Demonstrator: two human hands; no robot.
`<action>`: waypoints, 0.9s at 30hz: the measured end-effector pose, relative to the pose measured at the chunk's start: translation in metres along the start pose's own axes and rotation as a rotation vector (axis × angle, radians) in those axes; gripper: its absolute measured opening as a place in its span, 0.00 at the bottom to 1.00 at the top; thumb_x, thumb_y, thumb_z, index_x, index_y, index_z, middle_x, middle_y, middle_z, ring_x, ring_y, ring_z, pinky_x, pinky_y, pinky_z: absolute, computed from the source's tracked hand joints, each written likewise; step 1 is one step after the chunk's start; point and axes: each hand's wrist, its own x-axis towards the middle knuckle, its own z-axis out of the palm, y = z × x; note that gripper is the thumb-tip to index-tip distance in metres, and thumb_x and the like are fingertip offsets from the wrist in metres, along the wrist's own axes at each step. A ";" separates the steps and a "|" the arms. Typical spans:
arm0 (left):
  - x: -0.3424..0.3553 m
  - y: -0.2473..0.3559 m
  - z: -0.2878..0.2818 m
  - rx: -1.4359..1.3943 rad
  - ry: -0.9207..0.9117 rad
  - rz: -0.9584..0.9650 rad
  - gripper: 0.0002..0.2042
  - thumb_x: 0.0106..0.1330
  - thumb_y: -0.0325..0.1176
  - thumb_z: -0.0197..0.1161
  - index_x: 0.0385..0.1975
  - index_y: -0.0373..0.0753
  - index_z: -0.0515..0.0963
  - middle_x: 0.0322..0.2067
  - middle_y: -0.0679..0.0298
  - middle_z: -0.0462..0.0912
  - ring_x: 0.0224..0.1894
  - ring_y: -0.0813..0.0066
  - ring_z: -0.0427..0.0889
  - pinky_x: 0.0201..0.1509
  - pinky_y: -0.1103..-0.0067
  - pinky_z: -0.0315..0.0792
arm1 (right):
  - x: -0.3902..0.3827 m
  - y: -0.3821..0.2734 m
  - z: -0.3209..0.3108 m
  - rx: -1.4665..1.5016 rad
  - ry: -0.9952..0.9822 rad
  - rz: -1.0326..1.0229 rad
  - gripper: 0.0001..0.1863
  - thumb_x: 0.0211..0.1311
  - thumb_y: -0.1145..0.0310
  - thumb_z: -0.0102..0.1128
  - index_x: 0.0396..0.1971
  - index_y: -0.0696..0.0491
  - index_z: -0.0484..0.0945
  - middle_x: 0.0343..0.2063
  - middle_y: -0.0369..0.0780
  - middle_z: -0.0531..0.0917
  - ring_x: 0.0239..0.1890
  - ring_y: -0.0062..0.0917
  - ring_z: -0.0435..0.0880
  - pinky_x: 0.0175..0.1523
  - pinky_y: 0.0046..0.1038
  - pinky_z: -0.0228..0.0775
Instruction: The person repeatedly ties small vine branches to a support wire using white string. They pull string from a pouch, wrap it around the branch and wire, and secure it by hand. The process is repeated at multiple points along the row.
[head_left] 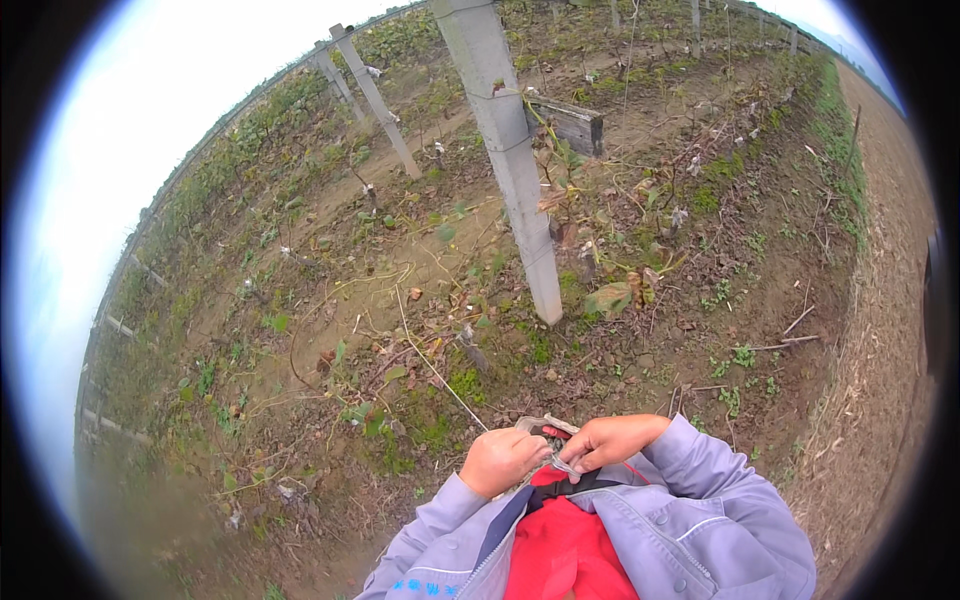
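Observation:
Both hands meet at my waist, at a small pale pouch (536,423) with a red thing (556,432) showing in its mouth. My left hand (503,461) is closed at the pouch's left side, its fingers curled round the edge. At the opening's right side, my right hand (608,441) has its fingers bent down and pressed together; what they grip is hidden. Behind the pouch is a dark belt strap (560,489) over a red shirt (562,545). A thin pale line (437,371), a wire or dry cane, slants from the ground up to near my left hand.
A concrete post (519,180) stands ahead, with a weathered wood block (568,125) beside it. More posts (376,100) stand farther off in rows. Low vines, dry leaves and twigs (785,342) cover the soil. A bare dirt track (885,300) runs along the right.

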 end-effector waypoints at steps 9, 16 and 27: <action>0.013 0.003 0.006 -0.066 -0.003 -0.128 0.07 0.71 0.37 0.65 0.37 0.41 0.84 0.27 0.58 0.85 0.29 0.53 0.85 0.35 0.61 0.76 | 0.010 -0.019 0.004 0.838 0.628 -0.348 0.25 0.74 0.70 0.61 0.68 0.54 0.75 0.47 0.41 0.89 0.44 0.23 0.88 0.46 0.25 0.81; 0.011 0.012 0.000 0.109 -0.075 0.037 0.11 0.66 0.39 0.70 0.25 0.44 0.77 0.20 0.62 0.78 0.22 0.59 0.82 0.27 0.65 0.76 | 0.008 -0.005 0.006 -0.539 0.598 0.110 0.17 0.70 0.69 0.60 0.57 0.52 0.83 0.43 0.44 0.90 0.45 0.37 0.91 0.52 0.33 0.82; 0.021 -0.011 0.004 -0.108 0.032 -0.193 0.10 0.75 0.39 0.60 0.36 0.42 0.84 0.30 0.59 0.85 0.33 0.52 0.84 0.38 0.61 0.72 | -0.004 -0.013 0.003 1.049 0.412 -0.480 0.26 0.73 0.72 0.63 0.69 0.56 0.74 0.47 0.42 0.89 0.29 0.14 0.76 0.31 0.20 0.66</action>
